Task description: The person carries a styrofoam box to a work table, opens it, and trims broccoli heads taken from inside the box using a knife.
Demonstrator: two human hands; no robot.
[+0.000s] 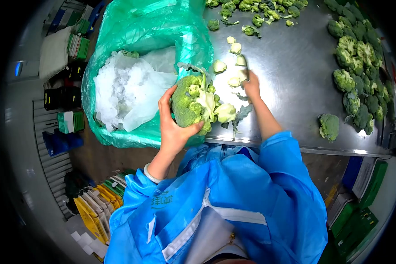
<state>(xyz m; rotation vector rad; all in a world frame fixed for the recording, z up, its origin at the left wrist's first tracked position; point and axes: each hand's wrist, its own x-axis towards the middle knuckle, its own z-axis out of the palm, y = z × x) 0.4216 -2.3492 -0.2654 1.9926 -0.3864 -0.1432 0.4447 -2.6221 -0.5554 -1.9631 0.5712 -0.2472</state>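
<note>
My left hand (175, 134) is wrapped round a large broccoli head (190, 103), its cut stem turned to the right. In my right hand (252, 87) is a knife (246, 64), its thin, dark blade pointing away from me; the handle is hidden in my fingers. Several pale cut stem pieces (220, 66) lie on the metal table between my hands. A dark green leaf (243, 115) hangs by the stem end of the broccoli. To the left, a green plastic bag (193, 48) lines an opening with crushed ice (119, 79) and clear film inside.
Whole broccoli heads (361, 53) are piled along the right side of the steel table (290, 75), with a single head (329, 126) near the front edge. Small cut florets (268, 11) lie at the back. Stacked crates (94, 211) stand on the floor behind my left side.
</note>
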